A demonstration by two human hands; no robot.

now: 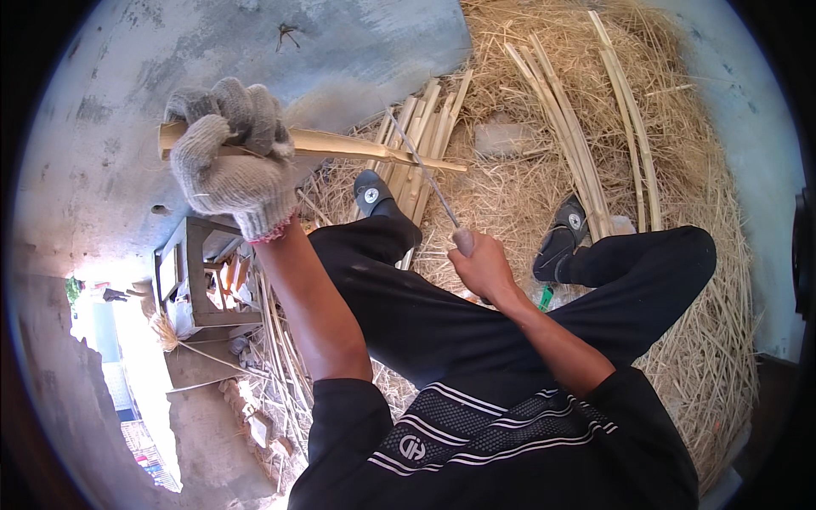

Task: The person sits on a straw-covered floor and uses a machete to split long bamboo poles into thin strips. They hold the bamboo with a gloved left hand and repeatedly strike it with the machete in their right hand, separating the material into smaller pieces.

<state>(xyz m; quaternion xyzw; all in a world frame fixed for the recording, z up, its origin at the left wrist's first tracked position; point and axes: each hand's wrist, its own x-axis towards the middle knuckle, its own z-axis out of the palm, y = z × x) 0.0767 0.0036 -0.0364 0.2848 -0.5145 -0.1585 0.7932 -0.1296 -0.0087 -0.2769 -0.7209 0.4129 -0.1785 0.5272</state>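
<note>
My left hand (234,153), in a grey knitted glove, is wrapped round the thick end of a split bamboo strip (336,145). The strip reaches out to the right and tapers to a thin tip. My bare right hand (486,268) grips the handle of a knife (439,193) with a long, narrow blade pointing up and to the left. In this view the blade crosses the strip near its thin end; whether the two touch, I cannot tell. Below the crossing, several pale bamboo strips (444,127) lie beside my left shoe.
More long strips (557,110) lean past my right shoe, with another pair (631,119) farther right. Shavings (680,170) cover the floor. A grey block (506,139) lies among them, and a green object (546,297) sits between my legs. At left stands a wooden frame (192,263) by a wall.
</note>
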